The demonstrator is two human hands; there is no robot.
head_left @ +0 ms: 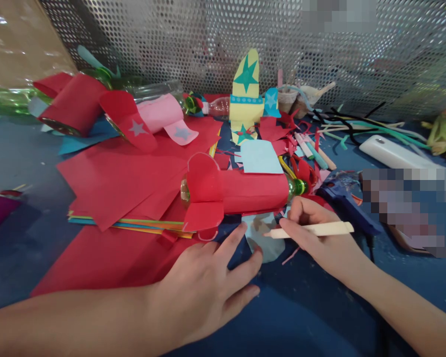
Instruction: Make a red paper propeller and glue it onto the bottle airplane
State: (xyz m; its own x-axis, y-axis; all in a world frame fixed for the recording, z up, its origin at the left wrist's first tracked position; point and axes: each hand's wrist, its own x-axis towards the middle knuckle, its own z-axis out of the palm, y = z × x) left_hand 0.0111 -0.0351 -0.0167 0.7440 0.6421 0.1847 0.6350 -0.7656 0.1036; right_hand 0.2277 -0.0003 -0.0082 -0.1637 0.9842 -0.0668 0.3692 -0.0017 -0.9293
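Observation:
A cream marker is pinched in my right hand, its tip pointing left just over a pale grey-blue paper piece. My left hand lies with fingers spread, its fingertips at the left edge of that piece. Directly above both hands lies a green bottle on its side, wrapped in red paper with rounded red fins at its left end. A light blue paper square rests against the wrapped bottle's far side.
Red paper sheets are stacked at left. Behind stand a yellow paper rocket with stars and another red-wrapped bottle. At right lie a dark blue glue gun, a white device, pipe cleaners and several markers.

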